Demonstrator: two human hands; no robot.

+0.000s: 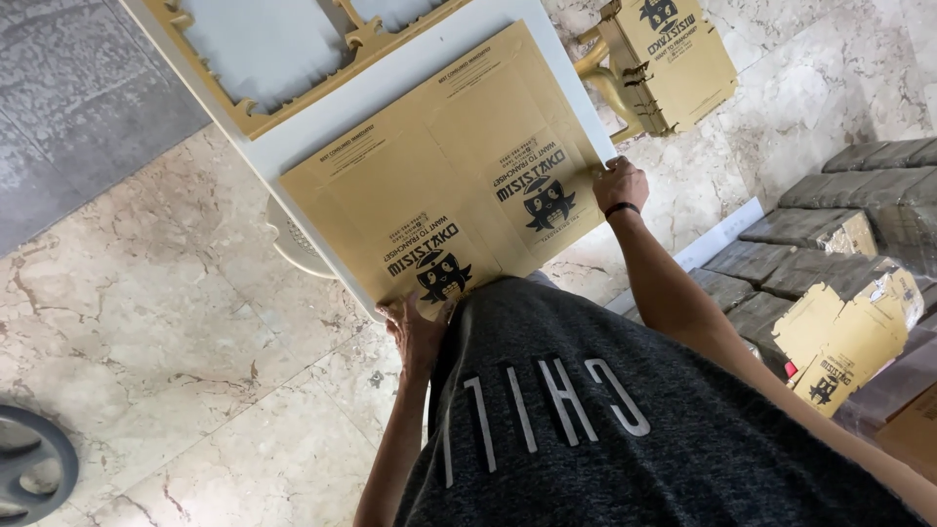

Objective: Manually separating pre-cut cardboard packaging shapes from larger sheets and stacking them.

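Observation:
A flat, unfolded brown cardboard box (449, 176) with dark printed owl-like logos lies on a white table (390, 83). My left hand (418, 327) grips the near left corner of the cardboard at the table's edge. My right hand (619, 183), with a dark band on the wrist, pinches the near right edge of the same cardboard. My dark grey shirt fills the lower frame.
A folded brown box (673, 54) sits on a gold chair at the upper right. Wrapped bundles of flat boxes (830, 229) are stacked on the marble floor at right. A gold-framed panel (264, 59) lies on the table. A grey round object (29, 468) is at lower left.

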